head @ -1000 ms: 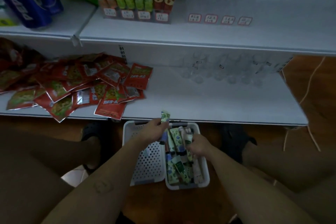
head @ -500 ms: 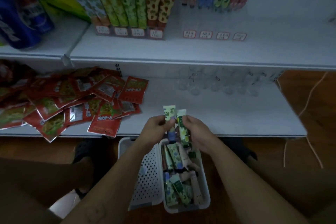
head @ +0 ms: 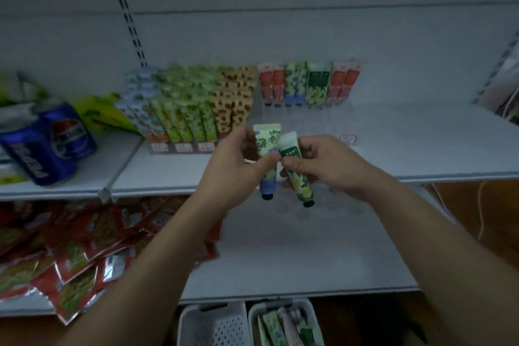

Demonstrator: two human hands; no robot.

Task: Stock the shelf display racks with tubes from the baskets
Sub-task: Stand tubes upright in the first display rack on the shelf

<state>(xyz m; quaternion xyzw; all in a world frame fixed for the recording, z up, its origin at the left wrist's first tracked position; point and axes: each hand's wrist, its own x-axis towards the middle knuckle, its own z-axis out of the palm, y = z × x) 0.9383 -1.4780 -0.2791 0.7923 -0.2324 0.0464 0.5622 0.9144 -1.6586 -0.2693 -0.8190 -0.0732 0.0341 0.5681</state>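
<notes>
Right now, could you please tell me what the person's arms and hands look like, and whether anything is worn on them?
Both forearms are bare to the frame's edge, with no sleeves in view. The left hand and right hand wear no gloves, and no watch, bracelet or ring shows in the dim light.

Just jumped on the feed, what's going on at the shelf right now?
A person is stocking tubes. The left hand holds a blue-based tube and the right hand holds a green tube, both caps down, raised in front of the upper shelf. A row of tubes stands at its back. More tubes lie in the basket below.
</notes>
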